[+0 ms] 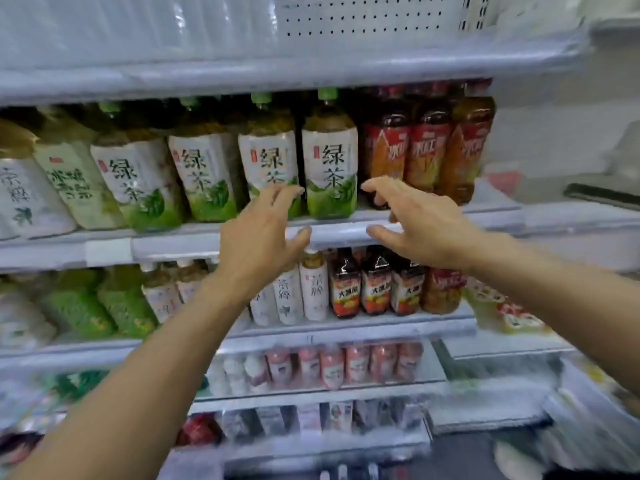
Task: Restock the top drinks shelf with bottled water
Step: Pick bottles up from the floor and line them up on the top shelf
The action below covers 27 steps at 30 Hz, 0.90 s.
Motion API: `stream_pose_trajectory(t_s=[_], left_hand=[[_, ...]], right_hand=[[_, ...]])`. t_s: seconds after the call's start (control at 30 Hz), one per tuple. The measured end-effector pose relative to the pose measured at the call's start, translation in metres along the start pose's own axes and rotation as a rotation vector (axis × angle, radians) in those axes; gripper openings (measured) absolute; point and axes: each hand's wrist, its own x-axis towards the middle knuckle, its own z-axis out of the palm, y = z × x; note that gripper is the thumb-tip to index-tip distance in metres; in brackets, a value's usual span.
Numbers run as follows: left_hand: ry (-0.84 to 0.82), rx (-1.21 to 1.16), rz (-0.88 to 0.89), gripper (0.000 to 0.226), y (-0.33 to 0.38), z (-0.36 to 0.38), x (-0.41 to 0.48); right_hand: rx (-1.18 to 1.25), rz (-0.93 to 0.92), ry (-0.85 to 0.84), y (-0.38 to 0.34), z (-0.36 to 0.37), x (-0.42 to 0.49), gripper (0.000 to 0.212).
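Both my hands are raised in front of a shop drinks rack and hold nothing. My left hand [266, 230] has its fingers spread, just before a green tea bottle [330, 157] on the second shelf. My right hand [415, 220] is spread the same way on the bottle's other side, near the red iced tea bottles [426, 150]. The top shelf [311, 69] runs across above them; on its left stands pale, clear-wrapped bottled water [104, 26], blurred. To the right the perforated back panel [367, 15] shows bare.
The second shelf [214, 240] holds a row of large green tea bottles and red tea bottles. Lower shelves carry smaller tea, juice and pink drink bottles [346, 365]. A white wall and counter edge lie at the right.
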Motion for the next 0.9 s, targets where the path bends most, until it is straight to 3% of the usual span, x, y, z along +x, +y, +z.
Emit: stream_pose_trajectory(t_s=[0.4, 0.63, 0.9], left_hand=[[-0.627, -0.272, -0.366, 0.051, 0.028, 0.157, -0.183], [-1.0, -0.422, -0.628, 0.045, 0.033, 0.293, -0.311], [-1.277, -0.486, -0.736, 0.045, 0.062, 0.455, -0.474]], right_hand=[[0.358, 0.145, -0.493, 0.038, 0.181, -0.134, 0.052], [0.57, 0.443, -0.805, 0.047, 0.349, -0.245, 0.043], [0.601, 0.727, -1.023, 0.05, 0.535, -0.391, 0.04]])
